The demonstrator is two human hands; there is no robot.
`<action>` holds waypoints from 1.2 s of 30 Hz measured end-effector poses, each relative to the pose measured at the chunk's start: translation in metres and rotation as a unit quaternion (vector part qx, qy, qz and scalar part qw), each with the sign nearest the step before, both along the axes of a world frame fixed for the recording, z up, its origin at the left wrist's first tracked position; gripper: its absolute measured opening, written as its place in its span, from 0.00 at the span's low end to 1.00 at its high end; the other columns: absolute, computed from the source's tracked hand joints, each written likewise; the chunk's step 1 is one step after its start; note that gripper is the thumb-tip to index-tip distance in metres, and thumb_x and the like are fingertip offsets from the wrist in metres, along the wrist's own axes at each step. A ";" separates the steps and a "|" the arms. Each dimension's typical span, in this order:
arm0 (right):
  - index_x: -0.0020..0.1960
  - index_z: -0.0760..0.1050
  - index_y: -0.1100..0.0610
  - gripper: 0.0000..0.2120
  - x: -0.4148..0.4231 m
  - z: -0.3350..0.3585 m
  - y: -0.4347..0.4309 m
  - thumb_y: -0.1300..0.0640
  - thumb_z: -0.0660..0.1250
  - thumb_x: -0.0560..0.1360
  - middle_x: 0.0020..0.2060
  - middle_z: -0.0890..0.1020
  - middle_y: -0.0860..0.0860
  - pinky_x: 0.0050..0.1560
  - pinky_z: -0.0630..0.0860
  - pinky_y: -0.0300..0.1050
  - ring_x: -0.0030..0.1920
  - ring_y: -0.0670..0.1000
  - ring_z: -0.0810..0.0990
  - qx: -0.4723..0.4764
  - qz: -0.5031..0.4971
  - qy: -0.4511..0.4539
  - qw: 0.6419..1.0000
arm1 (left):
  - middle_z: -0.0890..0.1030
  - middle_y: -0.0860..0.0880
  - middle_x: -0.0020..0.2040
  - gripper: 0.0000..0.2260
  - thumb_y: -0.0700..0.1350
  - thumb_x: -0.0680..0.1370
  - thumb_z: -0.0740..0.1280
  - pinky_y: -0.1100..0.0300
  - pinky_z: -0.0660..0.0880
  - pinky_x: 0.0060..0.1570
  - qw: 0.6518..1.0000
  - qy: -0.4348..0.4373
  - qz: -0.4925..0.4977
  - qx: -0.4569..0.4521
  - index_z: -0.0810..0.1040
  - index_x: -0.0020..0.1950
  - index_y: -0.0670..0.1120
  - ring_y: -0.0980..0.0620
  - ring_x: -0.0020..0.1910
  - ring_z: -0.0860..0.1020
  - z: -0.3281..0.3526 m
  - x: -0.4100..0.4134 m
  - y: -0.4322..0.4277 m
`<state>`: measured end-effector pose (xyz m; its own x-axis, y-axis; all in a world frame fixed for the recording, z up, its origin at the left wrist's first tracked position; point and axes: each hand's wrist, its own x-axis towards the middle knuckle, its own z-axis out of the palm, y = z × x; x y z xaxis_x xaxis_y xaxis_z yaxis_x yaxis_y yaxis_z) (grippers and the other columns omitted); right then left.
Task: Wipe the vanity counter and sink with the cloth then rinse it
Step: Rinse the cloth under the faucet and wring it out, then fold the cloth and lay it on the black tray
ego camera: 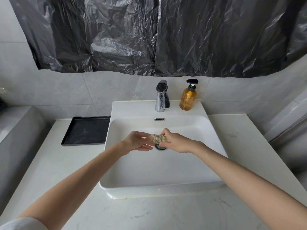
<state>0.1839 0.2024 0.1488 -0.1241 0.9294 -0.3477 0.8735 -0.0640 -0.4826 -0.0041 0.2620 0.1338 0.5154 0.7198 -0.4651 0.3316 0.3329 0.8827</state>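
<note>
Right hand [176, 142] fingers curled tight around the cloth [159, 138], a small bunched beige wad, gripped from the right end. Left hand [137, 141] fingers mostly extended and only loosely closed, tips touching the cloth's left end; thumb contact hidden, so can't tell if it's actually pinching or just steadying. Cloth sits mid-frame, held in the air over the sink [132, 183] basin, directly above the drain [160, 146]. Looks like wringing or bunching, judging by the compact wad. Faucet [161, 97] at upper centre, no water stream visible, so rinse likely not running at this point. Soap bottle [187, 98] just right of the faucet on the sink ledge, black tray [86, 130] left of the basin on the counter [166, 213]. Risks: the left-side grip is weak, so a twist could pull the cloth out of those fingers and drop it onto the drain; wringing off-centre would drip onto the counter; reaching for the faucet with the right hand could clip the soap bottle, which stands close beside it and looks top-heavy with its pump head.
</note>
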 end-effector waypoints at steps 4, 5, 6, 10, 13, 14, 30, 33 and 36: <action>0.62 0.64 0.58 0.18 0.002 0.011 -0.003 0.52 0.65 0.78 0.42 0.74 0.51 0.35 0.73 0.36 0.37 0.47 0.74 -0.041 -0.116 0.206 0.971 | 0.80 0.48 0.41 0.11 0.39 0.77 0.66 0.66 0.78 0.42 0.994 0.031 -0.020 0.103 0.78 0.57 0.51 0.54 0.40 0.79 0.004 -0.005 -0.001; 0.62 0.64 0.59 0.17 0.002 0.015 -0.004 0.53 0.64 0.78 0.42 0.75 0.52 0.35 0.73 0.34 0.37 0.46 0.75 -0.045 -0.129 0.237 0.962 | 0.80 0.48 0.41 0.12 0.36 0.76 0.66 0.67 0.77 0.41 0.991 0.032 -0.020 0.132 0.78 0.55 0.51 0.54 0.40 0.78 0.007 -0.006 -0.002; 0.62 0.64 0.60 0.17 0.003 0.018 -0.005 0.53 0.63 0.79 0.41 0.76 0.53 0.36 0.74 0.34 0.37 0.47 0.76 -0.048 -0.139 0.265 0.953 | 0.79 0.48 0.40 0.13 0.34 0.76 0.65 0.67 0.76 0.39 0.985 0.029 -0.020 0.167 0.78 0.53 0.51 0.55 0.40 0.77 0.010 -0.007 -0.003; 0.53 0.69 0.59 0.08 0.000 0.032 -0.004 0.56 0.64 0.78 0.39 0.79 0.54 0.40 0.77 0.44 0.34 0.51 0.78 0.027 -0.149 0.285 0.946 | 0.78 0.53 0.48 0.18 0.33 0.71 0.71 0.75 0.72 0.41 0.951 0.039 -0.048 0.302 0.75 0.55 0.49 0.64 0.42 0.78 0.022 -0.006 -0.007; 0.47 0.74 0.58 0.04 -0.003 0.043 -0.003 0.58 0.67 0.76 0.41 0.79 0.51 0.37 0.79 0.43 0.31 0.49 0.79 0.092 -0.151 0.303 0.936 | 0.78 0.54 0.51 0.25 0.41 0.70 0.75 0.76 0.73 0.42 0.970 0.029 -0.049 0.236 0.71 0.63 0.54 0.60 0.46 0.78 0.039 -0.003 -0.013; 0.46 0.75 0.57 0.03 -0.004 0.048 -0.003 0.58 0.68 0.75 0.43 0.79 0.50 0.39 0.80 0.44 0.32 0.47 0.79 0.111 -0.155 0.305 0.933 | 0.79 0.53 0.51 0.23 0.42 0.70 0.74 0.75 0.73 0.41 0.971 0.030 -0.032 0.237 0.72 0.63 0.54 0.59 0.45 0.78 0.042 -0.002 -0.014; 0.52 0.71 0.52 0.03 -0.025 0.096 0.001 0.54 0.61 0.80 0.44 0.78 0.53 0.38 0.69 0.37 0.37 0.46 0.72 0.285 0.064 0.131 0.947 | 0.77 0.52 0.40 0.05 0.38 0.75 0.68 0.69 0.71 0.39 0.924 0.032 0.099 0.367 0.73 0.48 0.41 0.57 0.39 0.75 0.080 -0.025 -0.040; 0.52 0.72 0.49 0.04 -0.035 0.102 0.004 0.52 0.64 0.78 0.43 0.76 0.53 0.31 0.65 0.31 0.29 0.41 0.68 0.243 0.086 0.166 0.952 | 0.75 0.50 0.38 0.05 0.38 0.74 0.67 0.64 0.69 0.37 0.911 0.071 0.107 0.391 0.71 0.46 0.42 0.54 0.36 0.73 0.089 -0.038 -0.036; 0.53 0.74 0.46 0.13 -0.041 0.103 0.011 0.48 0.72 0.71 0.43 0.80 0.49 0.34 0.70 0.35 0.28 0.41 0.71 0.185 0.077 0.170 0.965 | 0.75 0.51 0.36 0.06 0.40 0.74 0.67 0.59 0.69 0.38 0.898 0.094 0.120 0.412 0.71 0.42 0.47 0.50 0.36 0.72 0.091 -0.055 -0.034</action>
